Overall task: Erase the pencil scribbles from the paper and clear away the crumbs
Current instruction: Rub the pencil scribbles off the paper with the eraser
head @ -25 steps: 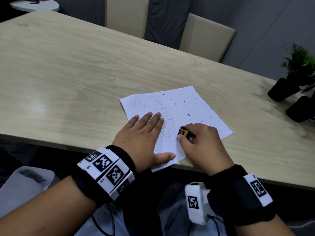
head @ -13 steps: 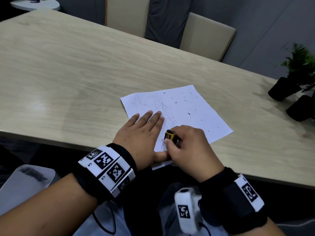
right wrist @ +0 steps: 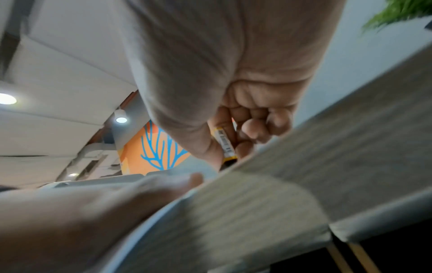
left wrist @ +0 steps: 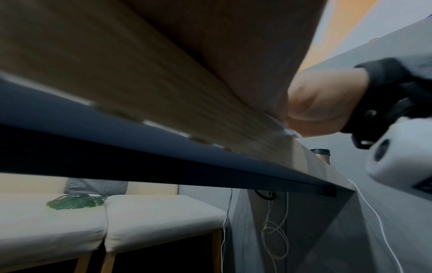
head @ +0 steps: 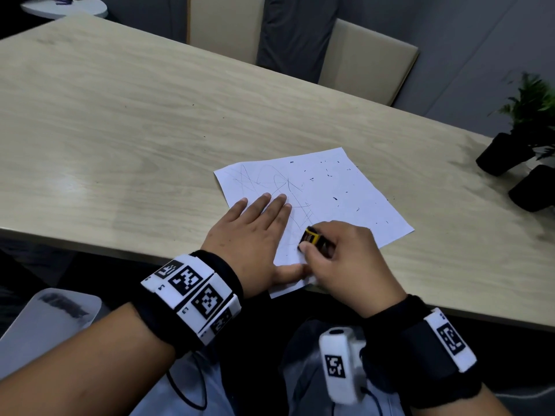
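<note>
A white sheet of paper (head: 336, 202) lies near the table's front edge, with pencil scribbles (head: 279, 183) on its left half and dark eraser crumbs (head: 335, 199) scattered over its right half. My left hand (head: 255, 235) lies flat on the sheet's left side, fingers straight, pressing it down. My right hand (head: 336, 253) pinches a yellow-and-black eraser (head: 310, 237) and holds its tip against the paper beside the left hand. In the right wrist view the eraser (right wrist: 225, 143) sits between thumb and fingers.
The wooden table (head: 135, 121) stretches far to the left and back. Two black plant pots (head: 507, 163) stand at the right edge. Beige chairs (head: 366, 58) stand behind the table. The sheet's near corner overhangs the table edge.
My right hand slid the eraser left toward the left hand, then back a little to the right and up the sheet. The left hand stayed pressed on the paper.
</note>
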`<state>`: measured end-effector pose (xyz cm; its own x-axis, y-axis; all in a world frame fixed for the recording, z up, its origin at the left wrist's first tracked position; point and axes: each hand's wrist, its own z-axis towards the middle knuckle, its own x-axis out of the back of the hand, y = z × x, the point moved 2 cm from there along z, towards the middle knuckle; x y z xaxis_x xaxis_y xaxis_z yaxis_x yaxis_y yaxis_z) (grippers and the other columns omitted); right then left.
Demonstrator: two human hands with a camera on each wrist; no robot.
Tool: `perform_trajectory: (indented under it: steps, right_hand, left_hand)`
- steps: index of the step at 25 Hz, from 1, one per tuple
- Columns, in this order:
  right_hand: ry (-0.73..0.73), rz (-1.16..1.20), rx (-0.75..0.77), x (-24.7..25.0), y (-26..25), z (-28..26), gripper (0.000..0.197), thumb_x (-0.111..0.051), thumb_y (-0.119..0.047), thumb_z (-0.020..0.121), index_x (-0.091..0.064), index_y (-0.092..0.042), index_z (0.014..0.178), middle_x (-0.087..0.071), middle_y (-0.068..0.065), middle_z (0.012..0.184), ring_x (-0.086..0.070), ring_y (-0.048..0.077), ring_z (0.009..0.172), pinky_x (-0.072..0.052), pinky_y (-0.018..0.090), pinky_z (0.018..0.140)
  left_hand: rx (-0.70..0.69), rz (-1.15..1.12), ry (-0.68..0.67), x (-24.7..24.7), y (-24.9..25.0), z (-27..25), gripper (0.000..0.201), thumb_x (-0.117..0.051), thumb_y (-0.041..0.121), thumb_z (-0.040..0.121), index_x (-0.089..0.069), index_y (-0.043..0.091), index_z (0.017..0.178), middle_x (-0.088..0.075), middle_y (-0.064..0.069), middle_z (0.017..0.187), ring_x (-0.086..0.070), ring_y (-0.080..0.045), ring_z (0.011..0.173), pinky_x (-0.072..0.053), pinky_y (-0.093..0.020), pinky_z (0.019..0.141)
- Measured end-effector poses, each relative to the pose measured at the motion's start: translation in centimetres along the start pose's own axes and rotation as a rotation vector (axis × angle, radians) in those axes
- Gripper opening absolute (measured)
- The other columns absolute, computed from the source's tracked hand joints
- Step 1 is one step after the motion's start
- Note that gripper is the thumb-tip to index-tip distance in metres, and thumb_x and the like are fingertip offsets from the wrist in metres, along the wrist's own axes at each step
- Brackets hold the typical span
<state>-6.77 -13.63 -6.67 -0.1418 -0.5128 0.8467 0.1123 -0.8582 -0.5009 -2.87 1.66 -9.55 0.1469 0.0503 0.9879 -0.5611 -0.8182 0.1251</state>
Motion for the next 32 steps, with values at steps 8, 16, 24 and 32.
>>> perform_trajectory:
  steps: [8, 16, 24, 32]
  right_hand:
    - [-0.113, 0.049, 0.079, -0.8, -2.2, -0.3, 0.016, -0.063, -0.022, 0.082, -0.063, -0.013, 0.068, -0.054, -0.004, 0.059, -0.049, 0.009, 0.061, -0.038, 0.018, 0.059]
    - [-0.064, 0.040, 0.038, 0.3, -1.7, 0.3, 0.020, -0.062, -0.018, 0.082, -0.058, -0.013, 0.063, -0.053, -0.009, 0.056, -0.051, 0.007, 0.061, -0.035, 0.016, 0.056]
    - [0.014, -0.009, -0.006, 0.6, -0.6, 1.0, 0.017, -0.062, -0.019, 0.083, -0.061, -0.009, 0.069, -0.056, 0.000, 0.062, -0.053, 0.014, 0.065, -0.041, 0.025, 0.062]
    - [-0.041, -0.006, 0.000, 0.6, -0.1, 0.9, 0.016, -0.063, -0.022, 0.082, -0.062, -0.011, 0.071, -0.058, 0.000, 0.066, -0.055, 0.013, 0.066, -0.045, 0.029, 0.064]
  left_hand:
    - [-0.012, 0.018, 0.003, -0.2, -0.2, 0.0, 0.104, 0.004, 0.072, 0.065, 0.013, 0.020, 0.155, 0.020, 0.005, 0.162, 0.018, -0.013, 0.148, 0.008, -0.038, 0.121]
    - [-0.004, -0.006, 0.038, -0.1, -0.2, -0.1, 0.112, 0.012, 0.077, 0.059, 0.011, 0.019, 0.156, 0.019, 0.005, 0.162, 0.018, -0.012, 0.148, 0.008, -0.038, 0.121]
    - [-0.005, -0.006, 0.017, 0.0, -0.1, -0.1, 0.122, 0.015, 0.089, 0.055, 0.012, 0.019, 0.155, 0.021, 0.007, 0.161, 0.020, -0.012, 0.148, 0.009, -0.039, 0.121]
    - [-0.016, -0.002, 0.030, -0.1, -0.1, 0.0, 0.118, 0.013, 0.087, 0.059, 0.013, 0.018, 0.155, 0.022, 0.006, 0.161, 0.021, -0.012, 0.147, 0.010, -0.039, 0.121]
